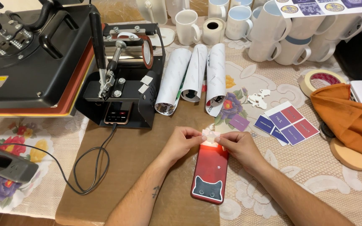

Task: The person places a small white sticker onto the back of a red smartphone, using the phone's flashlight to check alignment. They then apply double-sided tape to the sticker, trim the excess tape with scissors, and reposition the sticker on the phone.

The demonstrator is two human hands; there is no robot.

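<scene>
Pinching a small white cutout piece [210, 135] from both sides, the left hand [184, 142] and the right hand [239, 145] hold it just above the top end of a red phone [210, 171]. Each hand has its thumb and forefinger closed together on an edge of the piece, with the other fingers curled loosely beneath. A warm glow shows under the piece, at the phone's upper end. The phone lies lengthwise on a brown sheet [126, 167], its back showing a black cat face near the bottom edge.

Just beyond the hands, three rolled white printed sheets [193, 75] lie side by side, and near them are purple and magenta cards [288, 123] and a few more small white cutouts [259, 98]. A black mug press [124, 71] stands to the left of the rolls, beside a larger flat heat press [30, 54]. White mugs [269, 37] crowd the far edge of the lace tablecloth [273, 180], with a tape roll [321, 79] and an orange cloth [350, 117] to the right.
</scene>
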